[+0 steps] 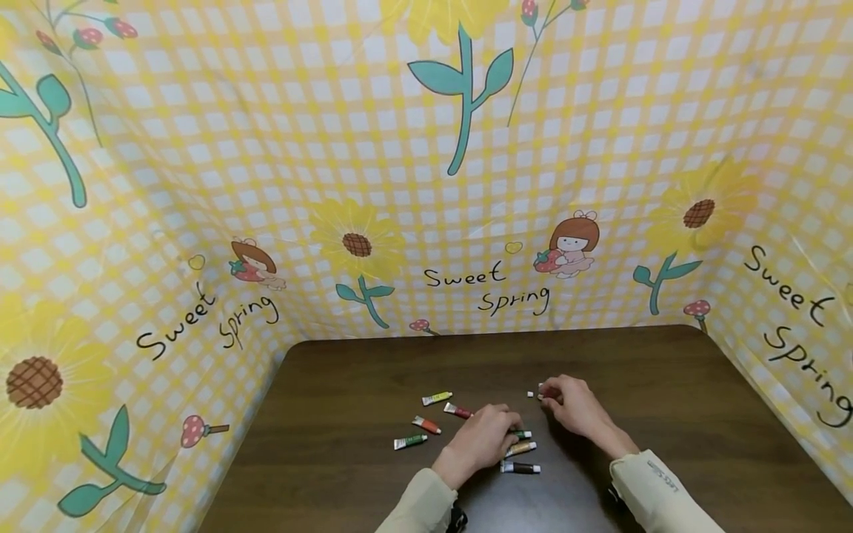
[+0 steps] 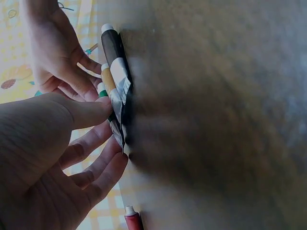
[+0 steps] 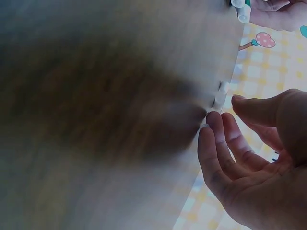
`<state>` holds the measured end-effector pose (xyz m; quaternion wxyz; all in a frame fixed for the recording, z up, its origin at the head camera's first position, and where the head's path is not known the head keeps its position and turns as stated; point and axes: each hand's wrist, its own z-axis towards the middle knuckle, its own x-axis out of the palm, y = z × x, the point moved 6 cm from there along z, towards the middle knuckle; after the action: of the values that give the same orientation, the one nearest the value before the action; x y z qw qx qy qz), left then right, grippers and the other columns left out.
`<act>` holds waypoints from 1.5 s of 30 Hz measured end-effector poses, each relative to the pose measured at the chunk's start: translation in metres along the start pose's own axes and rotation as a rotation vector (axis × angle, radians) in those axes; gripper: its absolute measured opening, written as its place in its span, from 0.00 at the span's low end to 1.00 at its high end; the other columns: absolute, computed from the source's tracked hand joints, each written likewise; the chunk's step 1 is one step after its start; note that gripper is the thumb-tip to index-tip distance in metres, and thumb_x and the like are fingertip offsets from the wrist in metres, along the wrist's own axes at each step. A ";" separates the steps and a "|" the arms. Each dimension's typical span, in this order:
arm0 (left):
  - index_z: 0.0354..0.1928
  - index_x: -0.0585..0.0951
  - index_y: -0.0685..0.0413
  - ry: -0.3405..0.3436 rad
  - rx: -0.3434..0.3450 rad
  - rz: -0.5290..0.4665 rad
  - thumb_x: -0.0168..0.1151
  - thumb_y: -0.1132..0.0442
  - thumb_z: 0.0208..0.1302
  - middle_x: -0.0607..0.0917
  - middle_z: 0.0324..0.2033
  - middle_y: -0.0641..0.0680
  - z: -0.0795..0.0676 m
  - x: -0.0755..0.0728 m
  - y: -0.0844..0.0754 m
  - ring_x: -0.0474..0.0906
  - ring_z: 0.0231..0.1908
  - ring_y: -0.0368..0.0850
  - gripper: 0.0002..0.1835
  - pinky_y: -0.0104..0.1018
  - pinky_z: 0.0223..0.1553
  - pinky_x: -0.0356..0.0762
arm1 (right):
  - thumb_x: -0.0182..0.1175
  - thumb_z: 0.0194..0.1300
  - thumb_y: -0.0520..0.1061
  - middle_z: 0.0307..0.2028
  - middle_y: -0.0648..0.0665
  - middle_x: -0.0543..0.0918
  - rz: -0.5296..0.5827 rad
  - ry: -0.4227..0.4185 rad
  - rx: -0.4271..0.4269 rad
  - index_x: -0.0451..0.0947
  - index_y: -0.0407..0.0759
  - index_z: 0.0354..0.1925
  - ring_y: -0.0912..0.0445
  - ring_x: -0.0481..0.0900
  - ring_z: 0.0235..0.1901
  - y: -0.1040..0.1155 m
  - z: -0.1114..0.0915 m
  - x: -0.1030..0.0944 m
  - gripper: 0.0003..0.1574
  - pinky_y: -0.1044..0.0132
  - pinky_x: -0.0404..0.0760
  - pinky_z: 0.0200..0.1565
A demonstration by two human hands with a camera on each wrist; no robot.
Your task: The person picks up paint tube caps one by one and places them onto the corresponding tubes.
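Observation:
My left hand (image 1: 483, 437) pinches a green paint tube (image 1: 523, 434) low over the table, thumb on one side and fingers on the other. Beside that tube lie an ochre paint tube (image 1: 523, 448) and a black paint tube (image 1: 521, 468), their white caps pointing right. My right hand (image 1: 574, 403) is near the table farther right, fingers loosely bent and thumb apart from them. Its fingertips (image 3: 206, 134) are right at small white caps, with one loose cap (image 1: 529, 394) just left of them.
Left of my left hand lie a yellow paint tube (image 1: 437, 399), a dark red paint tube (image 1: 457, 410), an orange paint tube (image 1: 426, 425) and another green paint tube (image 1: 409, 442). The dark wooden table (image 1: 346, 370) is bordered by a yellow checked cloth (image 1: 373, 148).

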<state>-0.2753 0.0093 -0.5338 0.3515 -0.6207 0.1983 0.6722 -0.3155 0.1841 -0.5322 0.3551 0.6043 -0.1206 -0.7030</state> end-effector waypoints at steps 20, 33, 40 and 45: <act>0.46 0.89 0.44 -0.029 -0.011 -0.023 0.71 0.60 0.72 0.88 0.43 0.44 -0.003 -0.006 0.006 0.84 0.44 0.37 0.05 0.28 0.50 0.81 | 0.72 0.66 0.36 0.37 0.48 0.83 -0.114 0.017 0.069 0.89 0.45 0.41 0.52 0.84 0.36 0.013 0.021 0.009 0.06 0.52 0.83 0.37; 0.47 0.89 0.46 -0.003 -0.042 -0.073 0.69 0.61 0.73 0.88 0.44 0.45 -0.010 -0.010 0.011 0.83 0.45 0.39 0.05 0.32 0.51 0.82 | 0.73 0.66 0.38 0.36 0.48 0.82 -0.147 0.056 0.093 0.91 0.45 0.41 0.52 0.83 0.37 0.010 0.022 0.019 0.05 0.53 0.84 0.37; 0.50 0.89 0.47 -0.024 -0.063 -0.083 0.69 0.60 0.74 0.88 0.45 0.46 -0.011 -0.012 0.016 0.84 0.46 0.41 0.07 0.33 0.51 0.82 | 0.73 0.66 0.39 0.36 0.48 0.81 -0.160 0.063 0.091 0.92 0.45 0.41 0.52 0.84 0.37 0.008 0.022 0.021 0.05 0.53 0.85 0.37; 0.50 0.89 0.48 -0.035 -0.073 -0.081 0.70 0.61 0.73 0.88 0.45 0.47 -0.013 -0.016 0.019 0.84 0.46 0.43 0.07 0.34 0.51 0.83 | 0.74 0.66 0.39 0.36 0.48 0.81 -0.160 0.060 0.083 0.92 0.45 0.40 0.52 0.84 0.36 0.009 0.022 0.022 0.04 0.53 0.84 0.35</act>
<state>-0.2808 -0.0163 -0.5236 0.3589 -0.6286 0.1424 0.6751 -0.3333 0.1582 -0.5385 0.2760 0.6470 -0.0901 -0.7051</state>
